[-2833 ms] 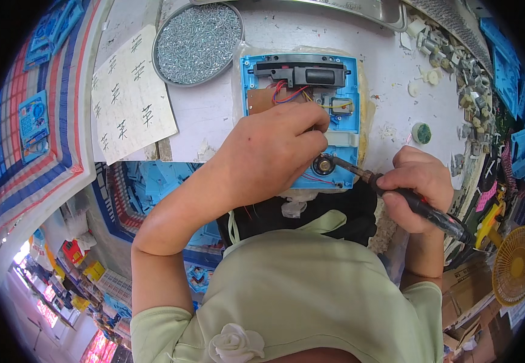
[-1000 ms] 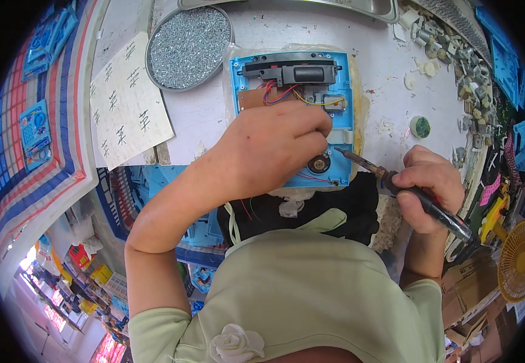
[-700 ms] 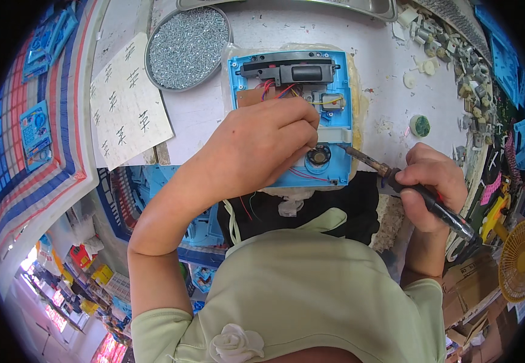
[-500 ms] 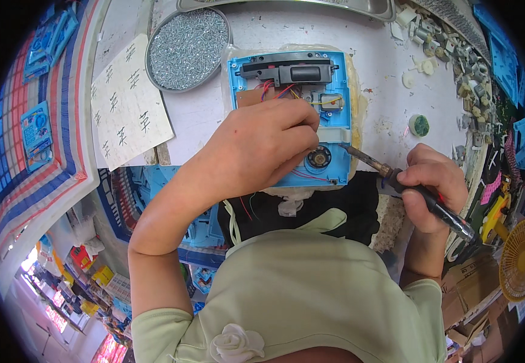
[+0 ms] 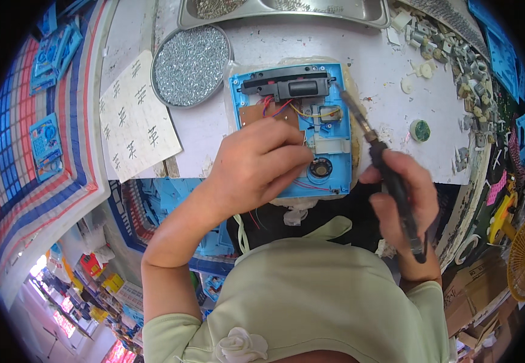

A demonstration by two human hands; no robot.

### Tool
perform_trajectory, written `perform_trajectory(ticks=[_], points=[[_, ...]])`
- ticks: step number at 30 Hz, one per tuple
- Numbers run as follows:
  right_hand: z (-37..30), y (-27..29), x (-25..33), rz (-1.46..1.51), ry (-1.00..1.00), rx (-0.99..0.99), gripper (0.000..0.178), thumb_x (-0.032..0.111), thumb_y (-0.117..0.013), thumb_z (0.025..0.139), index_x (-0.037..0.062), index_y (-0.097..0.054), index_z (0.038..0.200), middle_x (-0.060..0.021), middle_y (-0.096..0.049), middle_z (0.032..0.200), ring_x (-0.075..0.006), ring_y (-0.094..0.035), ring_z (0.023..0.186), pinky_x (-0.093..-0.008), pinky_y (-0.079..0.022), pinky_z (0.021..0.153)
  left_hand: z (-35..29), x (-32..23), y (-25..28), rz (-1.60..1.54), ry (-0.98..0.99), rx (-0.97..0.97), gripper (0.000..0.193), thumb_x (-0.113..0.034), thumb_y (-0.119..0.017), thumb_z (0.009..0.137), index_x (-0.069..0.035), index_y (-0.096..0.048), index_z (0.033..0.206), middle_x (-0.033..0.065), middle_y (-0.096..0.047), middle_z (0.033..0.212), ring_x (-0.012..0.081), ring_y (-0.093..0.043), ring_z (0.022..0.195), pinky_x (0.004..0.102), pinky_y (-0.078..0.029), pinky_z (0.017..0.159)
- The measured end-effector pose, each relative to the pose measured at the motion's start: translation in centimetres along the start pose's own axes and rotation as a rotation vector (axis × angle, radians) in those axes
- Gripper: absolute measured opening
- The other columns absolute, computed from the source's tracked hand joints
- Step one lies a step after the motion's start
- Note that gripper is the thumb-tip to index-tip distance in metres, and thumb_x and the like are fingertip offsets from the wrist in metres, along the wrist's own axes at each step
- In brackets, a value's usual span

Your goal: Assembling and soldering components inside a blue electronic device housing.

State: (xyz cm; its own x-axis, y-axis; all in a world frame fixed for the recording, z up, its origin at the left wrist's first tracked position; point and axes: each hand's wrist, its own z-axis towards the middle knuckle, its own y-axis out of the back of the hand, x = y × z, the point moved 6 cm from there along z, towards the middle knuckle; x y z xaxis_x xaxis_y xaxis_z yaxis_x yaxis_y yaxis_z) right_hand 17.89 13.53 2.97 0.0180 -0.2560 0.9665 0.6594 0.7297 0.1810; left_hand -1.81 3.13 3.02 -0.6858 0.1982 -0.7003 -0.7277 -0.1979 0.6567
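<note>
A blue plastic housing (image 5: 344, 158) lies open on the bench in front of me. Inside it are a black slotted unit (image 5: 301, 89), a brown circuit board (image 5: 251, 114), a small motor (image 5: 330, 114), a white strip (image 5: 332, 146), a round black speaker (image 5: 321, 167) and thin coloured wires. My left hand (image 5: 256, 158) rests over the lower left of the housing, fingers curled together at the board's edge; whatever they pinch is hidden. In my right hand (image 5: 409, 190) is a soldering iron (image 5: 393, 181), its tip slanting up beside the housing's upper right edge.
A round tray of screws (image 5: 191, 66) sits left of the housing, above a handwritten paper sheet (image 5: 138, 121). Behind is a metal compartment tray (image 5: 286, 17). To the right are a small round green-topped tin (image 5: 420, 130), piled small motors (image 5: 471, 91) and a yellow fan (image 5: 524, 259).
The soldering iron has moved from near the white strip up to the housing's upper right edge and stands steeper. My left hand stays over the board. The whole view has shifted slightly.
</note>
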Motion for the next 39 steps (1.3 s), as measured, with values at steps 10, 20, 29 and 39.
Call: perform_trajectory(ticks=[10,20,29,39], points=[[-0.2,-0.5,-0.2,-0.021,0.042,0.073,0.048,0.01,-0.077,0.09,-0.0041,-0.058,0.132,-0.0132,-0.067,0.098,-0.0195,-0.068,0.084,-0.0296,-0.054,0.075,1.2,-0.5,-0.3,0.114,0.038,-0.127,0.029,0.002,-0.081,0.07,-0.008,-0.073,0.096,0.0078,-0.069,0.095,0.0279,-0.066,0.083,0.0361,-0.053,0.069],[-1.2,0.9,-0.6,0.033,0.013,-0.014,0.047,0.004,-0.08,0.085,-0.0051,-0.062,0.128,-0.0127,-0.069,0.1,-0.0166,-0.069,0.08,-0.0277,-0.055,0.07,1.1,-0.9,-0.9,-0.025,-0.005,0.045,0.026,0.002,-0.079,0.072,-0.007,-0.069,0.094,0.0075,-0.068,0.097,0.0304,-0.062,0.085,0.0395,-0.051,0.074],[-0.3,-2.0,-0.5,0.023,0.052,0.033,0.056,0.001,-0.083,0.08,0.002,-0.062,0.131,-0.0115,-0.072,0.103,-0.0213,-0.069,0.082,-0.0307,-0.056,0.071,0.8,-0.9,-0.7,0.037,0.014,-0.02,0.025,0.0,-0.079,0.07,-0.007,-0.069,0.092,0.0086,-0.062,0.104,0.0287,-0.059,0.091,0.0392,-0.047,0.078],[-0.8,-2.6,-0.5,-0.042,0.098,-0.009,0.056,0.004,-0.08,0.085,0.0015,-0.057,0.135,-0.0136,-0.072,0.103,-0.0226,-0.07,0.09,-0.0305,-0.057,0.074,0.7,-1.0,-0.7,0.041,0.033,-0.022,0.018,-0.003,-0.076,0.071,-0.004,-0.065,0.085,0.0094,-0.06,0.102,0.031,-0.058,0.09,0.0421,-0.049,0.078]])
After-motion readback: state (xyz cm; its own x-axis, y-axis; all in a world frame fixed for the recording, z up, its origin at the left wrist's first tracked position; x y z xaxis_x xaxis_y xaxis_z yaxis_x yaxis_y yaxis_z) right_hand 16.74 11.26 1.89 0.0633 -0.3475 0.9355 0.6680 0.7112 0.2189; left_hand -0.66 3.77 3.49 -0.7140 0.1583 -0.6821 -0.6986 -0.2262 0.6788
